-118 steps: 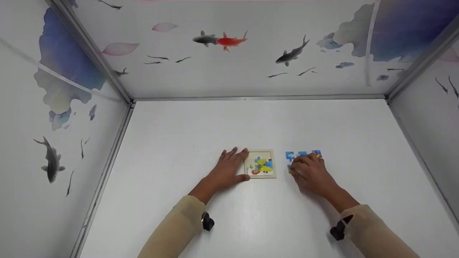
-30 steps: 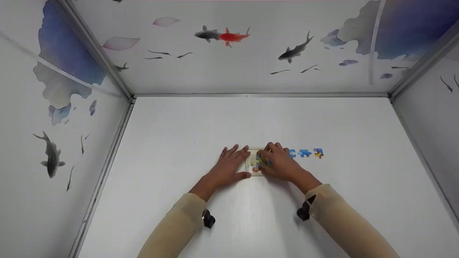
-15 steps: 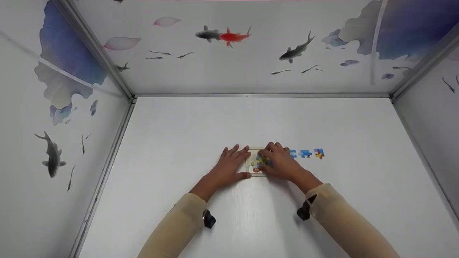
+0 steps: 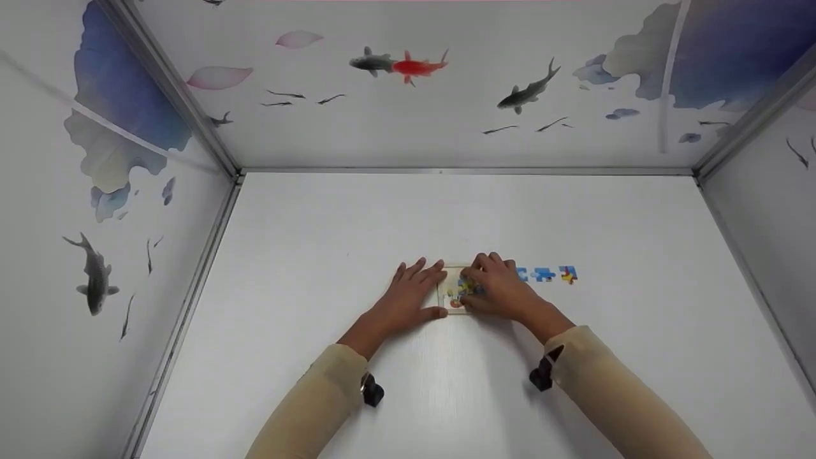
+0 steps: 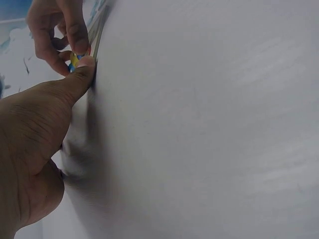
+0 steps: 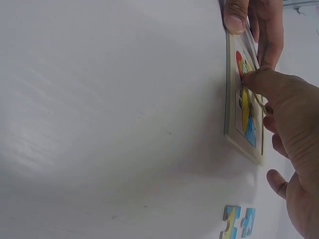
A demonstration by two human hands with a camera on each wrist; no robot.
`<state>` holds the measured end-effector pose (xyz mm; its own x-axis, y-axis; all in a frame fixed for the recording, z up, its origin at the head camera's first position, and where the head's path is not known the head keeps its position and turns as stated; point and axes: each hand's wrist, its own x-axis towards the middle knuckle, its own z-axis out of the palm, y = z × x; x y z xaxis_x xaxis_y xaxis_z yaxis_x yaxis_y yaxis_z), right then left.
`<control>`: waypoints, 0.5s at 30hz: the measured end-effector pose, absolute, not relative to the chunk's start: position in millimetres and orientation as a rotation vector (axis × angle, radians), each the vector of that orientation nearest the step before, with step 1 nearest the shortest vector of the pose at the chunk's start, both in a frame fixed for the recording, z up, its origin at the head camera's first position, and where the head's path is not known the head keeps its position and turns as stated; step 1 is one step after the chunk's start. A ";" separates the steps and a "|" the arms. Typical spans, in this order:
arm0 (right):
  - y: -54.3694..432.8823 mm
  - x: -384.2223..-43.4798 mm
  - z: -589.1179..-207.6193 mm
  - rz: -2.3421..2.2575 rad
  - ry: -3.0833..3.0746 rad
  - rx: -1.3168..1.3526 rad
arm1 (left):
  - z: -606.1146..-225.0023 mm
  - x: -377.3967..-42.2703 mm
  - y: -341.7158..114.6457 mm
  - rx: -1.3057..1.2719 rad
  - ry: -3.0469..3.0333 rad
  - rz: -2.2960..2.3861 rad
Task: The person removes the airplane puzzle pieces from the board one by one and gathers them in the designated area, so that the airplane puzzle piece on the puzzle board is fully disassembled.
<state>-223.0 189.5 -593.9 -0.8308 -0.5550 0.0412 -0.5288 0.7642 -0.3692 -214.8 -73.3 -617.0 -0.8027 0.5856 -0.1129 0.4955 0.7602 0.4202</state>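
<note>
A small wooden puzzle board (image 4: pixel 456 312) with a raised rim and a colourful picture lies flat on the white table. My left hand (image 4: pixel 405 296) rests at its left side, fingers spread, with the thumb on the lower left corner. Over the picture, my right hand (image 4: pixel 500 290) bends its fingers and thumb down onto the board, covering its right part. In the right wrist view, a thin puzzle piece (image 6: pixel 260 103) shows edge-on between the right thumb and fingers, tilted above the picture. Yellow, blue and red parts of the picture (image 6: pixel 245 112) show beneath.
Right of the board lie loose blue puzzle pieces, among them one with a tab (image 4: pixel 544 275) and one with red and yellow (image 4: pixel 568 274). White panels printed with fish enclose the table (image 4: pixel 331 217) at the back and sides.
Since the oldest frame, my right hand has moved left from the loose pieces to the board. Over the last second both hands have stayed almost still.
</note>
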 end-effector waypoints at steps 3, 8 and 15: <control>190.5 -223.6 -595.0 -0.579 2.868 -0.867 | -617.0 -215.3 -73.3 0.854 2.718 0.546; 190.9 -223.6 -596.0 -0.587 2.865 -0.855 | -615.7 -215.5 -73.1 0.856 2.710 0.560; 188.5 -222.2 -595.6 -0.546 2.875 -0.856 | -615.3 -214.9 -73.4 0.852 2.703 0.565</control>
<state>-222.2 188.5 -595.6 -0.8382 -0.5452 0.0129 -0.5120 0.7786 -0.3628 -214.9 -73.4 -615.3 -0.7973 0.5916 -0.1199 0.4941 0.7537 0.4334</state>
